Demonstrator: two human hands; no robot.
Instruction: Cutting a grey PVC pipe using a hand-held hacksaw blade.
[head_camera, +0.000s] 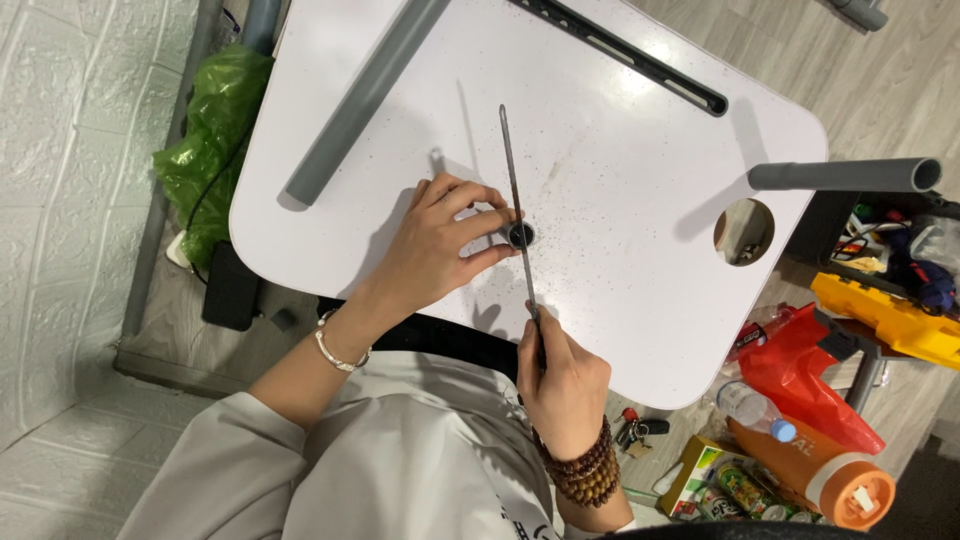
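My left hand (432, 240) pinches the small dark ring (520, 235) at desk (640, 330) centre; my right hand (562, 385) is closed on the file (517, 205), running toward 12 o'clock. A slip could graze my fingertips. The grey tube (360, 100) at 11 o'clock hems me in; 3 o'clock is open.

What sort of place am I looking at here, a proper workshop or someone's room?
Probably a home room used as a makeshift work spot, not a proper workshop. A small white lap table serves as the bench, grey plastic pipes lie on it, and drink bottles and a yellow tool case clutter the wood floor.
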